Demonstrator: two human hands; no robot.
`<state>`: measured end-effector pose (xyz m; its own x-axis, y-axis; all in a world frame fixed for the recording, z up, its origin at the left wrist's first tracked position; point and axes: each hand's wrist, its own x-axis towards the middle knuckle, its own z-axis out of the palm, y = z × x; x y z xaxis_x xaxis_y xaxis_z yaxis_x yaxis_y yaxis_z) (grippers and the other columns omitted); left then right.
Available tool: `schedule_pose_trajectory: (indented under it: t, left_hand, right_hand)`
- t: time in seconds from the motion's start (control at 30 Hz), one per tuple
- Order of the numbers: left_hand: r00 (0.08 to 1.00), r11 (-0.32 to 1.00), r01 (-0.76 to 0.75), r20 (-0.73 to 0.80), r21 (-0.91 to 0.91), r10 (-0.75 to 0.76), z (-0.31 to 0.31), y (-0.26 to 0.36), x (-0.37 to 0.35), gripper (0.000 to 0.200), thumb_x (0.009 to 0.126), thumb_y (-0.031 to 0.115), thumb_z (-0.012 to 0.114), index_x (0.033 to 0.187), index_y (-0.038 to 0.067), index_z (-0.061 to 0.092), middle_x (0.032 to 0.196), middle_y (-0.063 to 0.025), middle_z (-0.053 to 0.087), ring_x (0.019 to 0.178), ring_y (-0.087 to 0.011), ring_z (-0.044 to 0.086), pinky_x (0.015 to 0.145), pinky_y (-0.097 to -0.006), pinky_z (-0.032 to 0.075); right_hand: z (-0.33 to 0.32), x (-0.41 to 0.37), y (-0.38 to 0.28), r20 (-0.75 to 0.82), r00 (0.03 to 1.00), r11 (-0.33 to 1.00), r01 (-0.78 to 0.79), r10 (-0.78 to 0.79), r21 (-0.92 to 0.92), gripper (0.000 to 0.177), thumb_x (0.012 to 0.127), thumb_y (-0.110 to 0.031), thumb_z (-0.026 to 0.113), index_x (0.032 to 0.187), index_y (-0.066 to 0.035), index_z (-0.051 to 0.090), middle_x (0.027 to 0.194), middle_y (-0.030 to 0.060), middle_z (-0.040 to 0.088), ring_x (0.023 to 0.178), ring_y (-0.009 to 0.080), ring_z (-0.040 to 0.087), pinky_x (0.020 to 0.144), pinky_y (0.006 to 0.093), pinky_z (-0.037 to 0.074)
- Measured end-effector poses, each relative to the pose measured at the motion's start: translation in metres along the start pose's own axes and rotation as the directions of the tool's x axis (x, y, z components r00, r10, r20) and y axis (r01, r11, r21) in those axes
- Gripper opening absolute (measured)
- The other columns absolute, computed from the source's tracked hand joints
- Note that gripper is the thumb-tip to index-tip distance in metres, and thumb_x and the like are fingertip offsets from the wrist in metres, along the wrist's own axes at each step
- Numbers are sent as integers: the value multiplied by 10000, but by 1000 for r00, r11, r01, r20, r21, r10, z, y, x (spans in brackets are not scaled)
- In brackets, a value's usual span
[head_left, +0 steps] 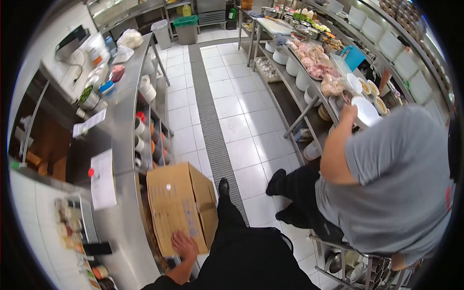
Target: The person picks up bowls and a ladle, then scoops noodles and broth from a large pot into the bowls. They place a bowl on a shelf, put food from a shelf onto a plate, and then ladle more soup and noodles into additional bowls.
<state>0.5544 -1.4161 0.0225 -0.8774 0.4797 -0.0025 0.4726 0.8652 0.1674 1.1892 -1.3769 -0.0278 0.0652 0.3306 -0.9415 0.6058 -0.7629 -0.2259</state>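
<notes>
My left hand (185, 246) rests on the lower part of a large cardboard box (171, 205), its fingers extended over the top face. The box is closed, with printing on it and tape on its side, and stands against the steel counter on my left. Beside it my foot (224, 187), in a black shoe, is on the floor. My right hand is out of view.
At right a co-worker in a grey shirt (396, 179) holds a white bowl (366, 112) at a prep counter with a tray of raw meat (311, 58). A floor drain (208, 111) runs up the aisle. Bins (186, 31) stand at the far end.
</notes>
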Motion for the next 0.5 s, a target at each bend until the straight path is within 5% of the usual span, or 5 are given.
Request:
schedule_pose_trajectory:
  t: [0.13, 0.2, 0.27, 0.4, 0.5]
  left_hand:
    - [988, 999, 28, 151, 19, -30, -2, 1, 11, 562, 934, 302, 487, 1371, -31, 371, 1405, -256, 340, 1316, -425, 308, 1061, -537, 272]
    - [978, 972, -154, -112, 177, 175, 70, -59, 1, 545, 935, 330, 490, 1374, 16, 415, 1382, -222, 402, 1268, -414, 384, 1033, -508, 331]
    - [970, 995, 15, 239, 103, -40, 26, -38, 36, 439, 918, 340, 517, 1241, 44, 526, 1199, -198, 529, 1084, -407, 516, 912, -481, 426]
    - [808, 997, 48, 589, -64, -1, -44, 27, 206, 327, 879, 304, 562, 968, 5, 660, 879, -217, 655, 813, -413, 628, 727, -487, 499]
    - [933, 926, -104, 287, -364, 218, -64, 171, 393, 390, 850, 345, 598, 688, -9, 576, 670, -221, 593, 626, -417, 567, 596, -518, 420]
  right_hand:
    - [48, -7, -157, -59, 994, 983, -83, 94, 162, 352, 916, -236, 526, 1243, -119, 580, 963, 78, 598, 800, 238, 617, 677, 397, 505]
    - [65, -4, -236, -77, 992, 972, -81, 100, 219, 356, 917, -241, 526, 1247, -116, 573, 979, 83, 597, 805, 242, 618, 679, 403, 505]
    - [70, 5, -296, -87, 994, 962, -42, 68, 270, 360, 918, -246, 525, 1250, -113, 566, 995, 87, 596, 810, 247, 619, 680, 409, 506]
    - [82, 21, -405, -123, 988, 929, -40, 91, 367, 370, 920, -257, 523, 1257, -107, 552, 1027, 96, 594, 820, 256, 622, 683, 421, 507]
    - [88, 31, -461, -124, 987, 911, -45, 104, 409, 378, 921, -264, 521, 1262, -102, 542, 1051, 103, 592, 828, 262, 624, 685, 430, 508]
